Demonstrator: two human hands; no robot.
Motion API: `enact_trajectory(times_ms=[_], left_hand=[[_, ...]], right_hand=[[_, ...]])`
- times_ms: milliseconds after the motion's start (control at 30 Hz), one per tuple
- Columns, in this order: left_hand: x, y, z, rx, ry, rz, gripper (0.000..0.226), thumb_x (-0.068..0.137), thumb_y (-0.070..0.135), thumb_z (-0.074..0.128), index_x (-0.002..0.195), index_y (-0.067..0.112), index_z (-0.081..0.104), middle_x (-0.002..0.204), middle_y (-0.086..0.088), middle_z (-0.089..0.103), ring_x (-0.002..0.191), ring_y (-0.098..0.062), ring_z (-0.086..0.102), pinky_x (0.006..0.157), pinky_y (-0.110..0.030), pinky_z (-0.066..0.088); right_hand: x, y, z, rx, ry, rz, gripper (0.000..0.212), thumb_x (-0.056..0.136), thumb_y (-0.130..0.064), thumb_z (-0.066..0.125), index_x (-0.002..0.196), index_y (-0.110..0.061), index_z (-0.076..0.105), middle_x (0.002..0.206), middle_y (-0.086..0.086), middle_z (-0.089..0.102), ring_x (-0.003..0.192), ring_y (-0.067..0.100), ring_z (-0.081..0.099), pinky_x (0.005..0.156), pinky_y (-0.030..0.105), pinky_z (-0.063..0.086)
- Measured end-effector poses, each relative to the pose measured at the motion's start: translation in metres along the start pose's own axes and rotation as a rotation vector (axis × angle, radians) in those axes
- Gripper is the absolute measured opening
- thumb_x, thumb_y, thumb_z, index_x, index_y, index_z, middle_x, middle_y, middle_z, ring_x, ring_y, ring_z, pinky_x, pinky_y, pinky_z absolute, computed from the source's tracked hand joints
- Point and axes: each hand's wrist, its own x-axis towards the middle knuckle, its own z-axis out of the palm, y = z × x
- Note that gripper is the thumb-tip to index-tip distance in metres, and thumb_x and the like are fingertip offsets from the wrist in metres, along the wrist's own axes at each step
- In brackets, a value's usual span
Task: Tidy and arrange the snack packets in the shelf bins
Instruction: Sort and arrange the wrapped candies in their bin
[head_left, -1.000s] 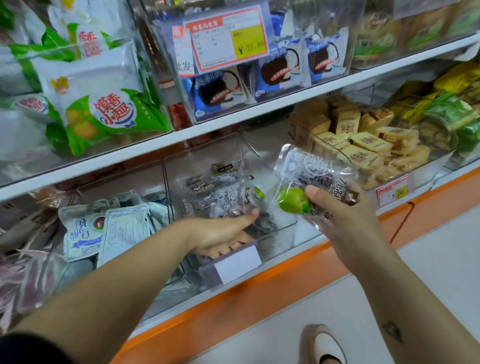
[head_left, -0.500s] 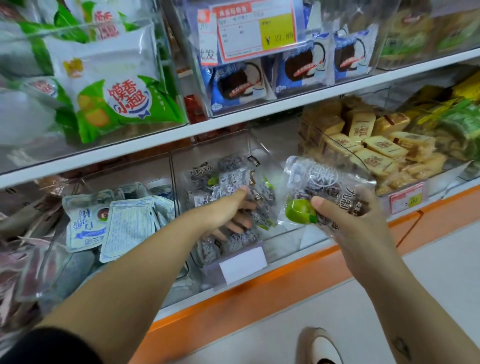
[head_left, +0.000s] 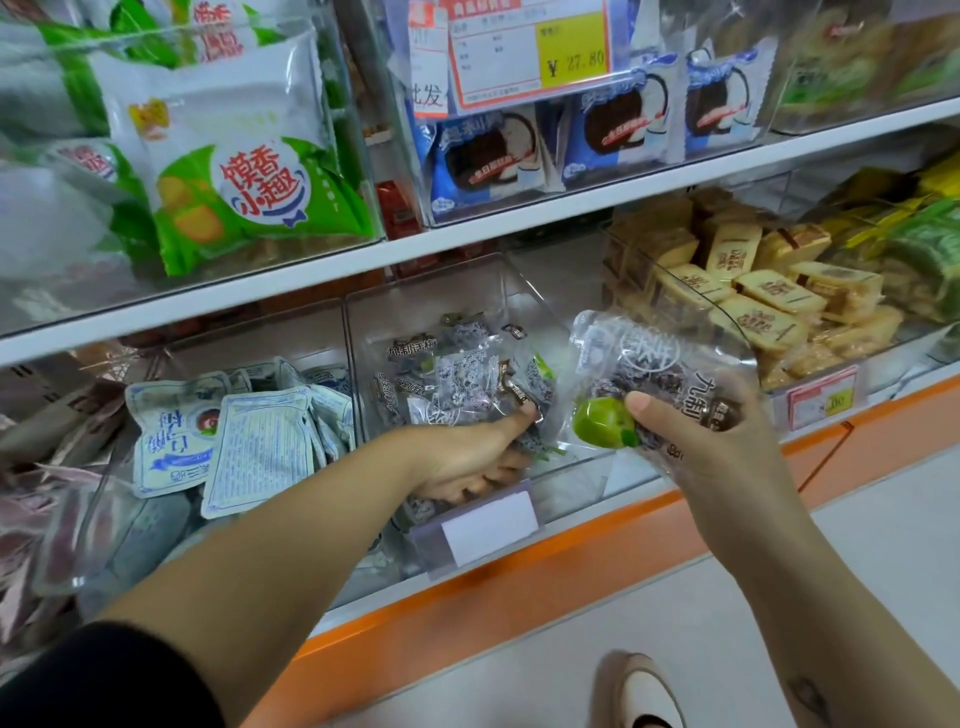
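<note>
You are pinching the clear, green-printed plum packet (head_left: 670, 364) with the fingers (head_left: 647, 410) of your right hand (head_left: 727, 452), just outside the clear plastic bin (head_left: 524, 296). Your left hand (head_left: 462, 457) is gripping the pile of packets (head_left: 457, 374) inside, so be opening a flat gap first.

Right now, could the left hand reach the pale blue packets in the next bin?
Probably, but not straight across: the left hand is in the middle bin gripping plum packets, and a clear wall stands between it and the pale blue packets. It would have to lift out.
</note>
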Motion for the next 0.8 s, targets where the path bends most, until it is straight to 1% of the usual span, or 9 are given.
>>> enact_trajectory(times_ms=[67,167,267,333,433,500,567,700,800], left_hand=[[0.003,0.000,0.002,-0.038,0.048,0.039,0.093,0.063,0.092,0.006,0.119,0.031,0.049,0.112,0.006,0.045,0.101,-0.012,0.048,0.084,-0.035,0.036],[0.007,0.002,-0.004,-0.056,0.162,0.079,0.084,0.086,0.072,-0.003,0.141,0.025,0.039,0.119,-0.001,0.040,0.110,-0.019,0.041,0.101,-0.042,0.027],[0.002,0.012,-0.014,-0.035,0.158,0.082,0.082,0.087,0.069,-0.006,0.137,0.029,0.045,0.128,-0.009,0.041,0.117,-0.025,0.040,0.102,-0.043,0.022],[0.000,0.019,-0.021,0.009,0.134,0.047,0.082,0.088,0.068,-0.007,0.143,0.028,0.038,0.141,-0.015,0.038,0.129,-0.031,0.037,0.109,-0.048,0.019],[-0.002,0.025,-0.031,0.031,0.076,0.047,0.077,0.090,0.067,-0.003,0.129,0.030,0.051,0.124,-0.014,0.039,0.113,-0.030,0.039,0.102,-0.048,0.022],[-0.003,0.025,-0.037,0.026,0.036,0.045,0.084,0.086,0.072,-0.005,0.135,0.029,0.048,0.142,-0.013,0.038,0.129,-0.035,0.036,0.109,-0.055,0.014],[-0.005,0.024,-0.044,0.017,0.001,0.050,0.090,0.082,0.076,-0.008,0.146,0.028,0.033,0.154,-0.014,0.027,0.139,-0.039,0.026,0.112,-0.060,0.006],[-0.005,0.025,-0.056,-0.045,-0.044,0.049,0.096,0.078,0.080,-0.008,0.151,0.024,0.019,0.155,-0.018,0.023,0.141,-0.040,0.023,0.111,-0.060,0.006],[-0.004,0.028,-0.059,-0.039,-0.035,0.046,0.096,0.079,0.079,-0.008,0.151,0.022,0.019,0.155,-0.019,0.022,0.140,-0.042,0.025,0.111,-0.061,0.008]], right_hand=[[-0.001,-0.002,-0.001,-0.018,-0.007,-0.011,0.078,0.044,-0.045,0.090,0.111,-0.026,0.056,0.111,0.006,0.066,0.099,0.021,0.067,0.089,0.041,0.054],[-0.003,-0.005,-0.004,-0.050,-0.013,-0.070,0.047,0.066,-0.021,0.082,0.105,-0.026,0.055,0.095,-0.006,0.064,0.074,-0.008,0.064,0.063,0.008,0.049],[-0.007,-0.008,-0.003,-0.112,-0.036,-0.156,0.047,0.070,-0.012,0.080,0.102,-0.031,0.051,0.094,-0.017,0.058,0.070,-0.019,0.057,0.056,-0.001,0.041],[-0.011,-0.008,0.001,-0.186,-0.048,-0.246,0.055,0.068,-0.010,0.081,0.106,-0.032,0.049,0.097,-0.019,0.056,0.081,-0.018,0.058,0.066,0.003,0.046],[-0.013,-0.001,0.005,-0.328,-0.129,-0.414,0.066,0.063,-0.010,0.085,0.105,-0.044,0.045,0.100,-0.016,0.061,0.093,0.001,0.062,0.075,0.015,0.052],[-0.010,0.004,0.007,-0.531,-0.222,-0.522,0.069,0.064,-0.012,0.085,0.107,-0.049,0.044,0.101,-0.022,0.060,0.093,0.003,0.060,0.074,0.014,0.049],[0.000,0.004,0.008,-0.794,-0.310,-0.663,0.072,0.063,-0.011,0.085,0.113,-0.044,0.044,0.109,-0.023,0.060,0.097,0.005,0.057,0.080,0.018,0.047],[0.029,-0.011,0.013,-1.359,-0.582,-1.056,0.073,0.053,-0.018,0.085,0.116,-0.024,0.049,0.115,0.000,0.065,0.101,0.020,0.061,0.081,0.031,0.051],[0.042,-0.035,0.037,-1.666,-0.855,-0.955,0.067,0.068,-0.028,0.078,0.126,-0.028,0.044,0.116,-0.001,0.062,0.099,0.024,0.062,0.076,0.036,0.055]])
